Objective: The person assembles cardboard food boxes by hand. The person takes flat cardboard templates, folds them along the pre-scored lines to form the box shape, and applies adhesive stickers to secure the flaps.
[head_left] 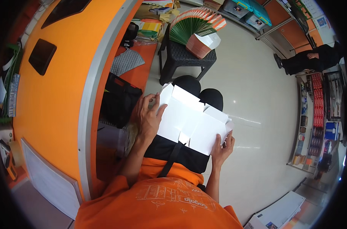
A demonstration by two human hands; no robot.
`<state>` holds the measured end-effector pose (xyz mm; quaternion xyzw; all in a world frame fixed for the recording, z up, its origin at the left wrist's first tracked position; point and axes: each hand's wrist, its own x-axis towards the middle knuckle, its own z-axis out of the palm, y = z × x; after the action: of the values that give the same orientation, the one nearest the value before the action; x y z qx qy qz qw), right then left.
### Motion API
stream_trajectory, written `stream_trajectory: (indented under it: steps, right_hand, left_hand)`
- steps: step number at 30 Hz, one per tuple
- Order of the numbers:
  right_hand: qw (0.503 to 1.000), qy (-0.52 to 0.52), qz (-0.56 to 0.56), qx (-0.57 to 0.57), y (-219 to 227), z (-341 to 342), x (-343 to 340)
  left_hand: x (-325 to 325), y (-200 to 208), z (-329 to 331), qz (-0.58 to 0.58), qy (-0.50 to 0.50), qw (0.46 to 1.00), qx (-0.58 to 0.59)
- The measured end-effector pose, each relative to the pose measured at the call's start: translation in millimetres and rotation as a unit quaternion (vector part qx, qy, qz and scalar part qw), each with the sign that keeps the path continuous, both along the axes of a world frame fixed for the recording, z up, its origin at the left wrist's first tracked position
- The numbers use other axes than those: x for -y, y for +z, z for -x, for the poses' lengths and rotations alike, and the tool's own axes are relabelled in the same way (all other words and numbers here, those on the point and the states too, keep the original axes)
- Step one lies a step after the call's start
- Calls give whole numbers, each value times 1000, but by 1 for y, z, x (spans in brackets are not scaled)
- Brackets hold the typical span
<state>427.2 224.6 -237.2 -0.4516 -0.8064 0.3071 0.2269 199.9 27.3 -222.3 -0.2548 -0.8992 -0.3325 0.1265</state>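
A white cardboard box blank (185, 116), spread almost flat with its flaps and cut corners showing, lies across my lap. My left hand (148, 116) grips its left edge, thumb on the white face and fingers at the side flap. At the right edge, my right hand (222, 149) holds it the same way. Just beyond my knees, a black plastic stool (177, 57) bears a fanned row of green and orange-white folded cartons (192, 26). Beside the fan sit nested open paper boxes (202, 45), white inside and reddish brown outside.
An orange desk (66, 87) with a metal edge stands close on my left. Below it are a black bag (120, 99) and a grey quilted cloth (127, 61). A person in black (310, 59) stands at far right, near stocked shelves (316, 110). A white carton (278, 210) lies at lower right.
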Motion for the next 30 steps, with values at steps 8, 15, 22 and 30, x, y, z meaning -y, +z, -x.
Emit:
stream_trajectory:
  steps: [8,15,22,30]
  right_hand:
    - [985,67,-146,-61,8,1,1]
    - [997,67,-45,-8,24,14,7]
    - [997,66,-18,-21,27,11,5]
    - [860,25,331,-388,75,12,-24]
  left_hand:
    - [13,27,3,11,-35,999,31]
    - [19,41,7,-122,-91,959,241]
    - [34,70,25,-257,-266,788,492]
    - [0,63,42,-550,-292,447,642]
